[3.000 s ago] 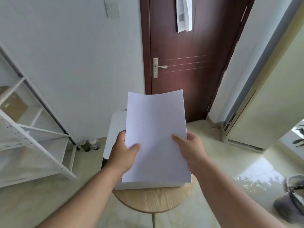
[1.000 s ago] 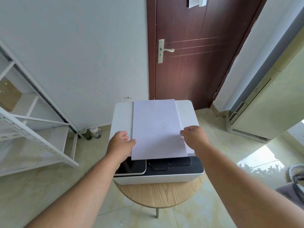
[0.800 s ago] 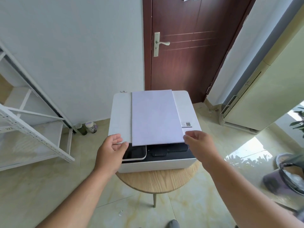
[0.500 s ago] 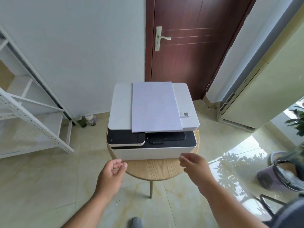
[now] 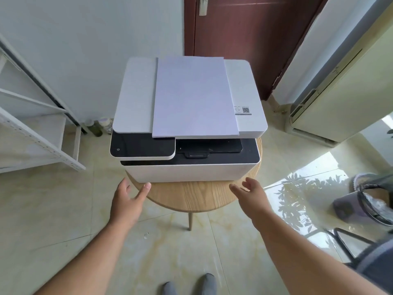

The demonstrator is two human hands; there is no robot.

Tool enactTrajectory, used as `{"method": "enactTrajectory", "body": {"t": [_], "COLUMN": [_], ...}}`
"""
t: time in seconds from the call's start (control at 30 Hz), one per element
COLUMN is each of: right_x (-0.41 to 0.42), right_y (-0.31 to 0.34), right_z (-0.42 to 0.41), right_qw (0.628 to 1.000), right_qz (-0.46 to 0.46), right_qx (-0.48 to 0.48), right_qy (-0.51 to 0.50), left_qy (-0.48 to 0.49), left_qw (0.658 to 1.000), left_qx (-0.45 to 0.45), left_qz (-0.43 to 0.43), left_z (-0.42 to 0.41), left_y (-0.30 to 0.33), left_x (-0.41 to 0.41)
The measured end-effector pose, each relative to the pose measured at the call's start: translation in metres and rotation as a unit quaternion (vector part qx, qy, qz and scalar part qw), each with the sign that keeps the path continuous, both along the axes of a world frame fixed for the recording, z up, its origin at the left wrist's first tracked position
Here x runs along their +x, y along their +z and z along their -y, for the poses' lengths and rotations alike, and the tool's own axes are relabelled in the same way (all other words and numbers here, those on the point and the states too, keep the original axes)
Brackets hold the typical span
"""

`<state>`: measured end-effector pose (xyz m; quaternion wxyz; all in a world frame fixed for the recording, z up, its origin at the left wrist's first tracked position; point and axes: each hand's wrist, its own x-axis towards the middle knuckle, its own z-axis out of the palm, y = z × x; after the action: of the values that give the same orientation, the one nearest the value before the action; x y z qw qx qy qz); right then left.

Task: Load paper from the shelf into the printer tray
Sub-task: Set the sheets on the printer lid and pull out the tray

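Note:
A stack of white paper [image 5: 193, 96] lies flat on the lid of a white printer [image 5: 187, 172] with a black front panel, standing on a round wooden stool [image 5: 191, 198]. My left hand [image 5: 127, 201] is open, fingers spread, just below the printer's front left corner, its fingertip near the stool's rim. My right hand [image 5: 252, 196] is open too, near the front right corner, touching nothing. No tray is pulled out of the printer's front face.
A white metal shelf [image 5: 32, 128] stands at the left, with small bottles [image 5: 100, 126] by the wall. A dark wooden door [image 5: 244, 39] is behind the printer, a cream floor air conditioner [image 5: 344, 92] at the right, a bin [image 5: 374, 201] lower right. My feet [image 5: 189, 286] show below.
The paper was set down on the printer lid and let go. Both hands drew back and down to the printer's front bottom corners, and the view tilted lower.

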<state>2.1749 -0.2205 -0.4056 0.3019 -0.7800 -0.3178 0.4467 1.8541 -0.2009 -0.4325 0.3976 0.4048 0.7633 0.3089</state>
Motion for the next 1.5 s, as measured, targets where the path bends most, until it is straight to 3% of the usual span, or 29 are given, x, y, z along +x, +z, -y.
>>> {"method": "enactTrajectory", "body": {"t": [0.33,0.53,0.87,1.13,1.37,1.5], "right_x": [0.014,0.015,0.018,0.020,0.020,0.022], "right_y": [-0.048,-0.062,-0.076,-0.081,-0.084,-0.092], "right_z": [-0.028,-0.038,-0.037,-0.036,-0.035,-0.035], "right_qw": [0.997,0.998,0.996,0.994,0.995,0.993], "right_qz": [-0.024,0.036,0.030,0.057,0.025,0.065], "right_qx": [0.057,0.053,0.071,0.079,0.085,0.085], "right_qy": [-0.036,-0.026,-0.044,-0.053,-0.044,-0.052], "left_qy": [0.004,-0.013,0.014,0.027,0.020,0.052], "left_qw": [0.997,0.996,0.992,0.994,0.989,0.984], "left_qx": [0.060,0.062,0.087,0.091,0.105,0.117], "left_qz": [0.044,0.060,0.095,0.054,0.100,0.119], "left_z": [-0.037,-0.043,-0.042,-0.042,-0.041,-0.041], "left_y": [-0.051,-0.072,-0.078,-0.085,-0.083,-0.085], "left_x": [-0.023,-0.030,-0.026,-0.029,-0.023,-0.019]}}
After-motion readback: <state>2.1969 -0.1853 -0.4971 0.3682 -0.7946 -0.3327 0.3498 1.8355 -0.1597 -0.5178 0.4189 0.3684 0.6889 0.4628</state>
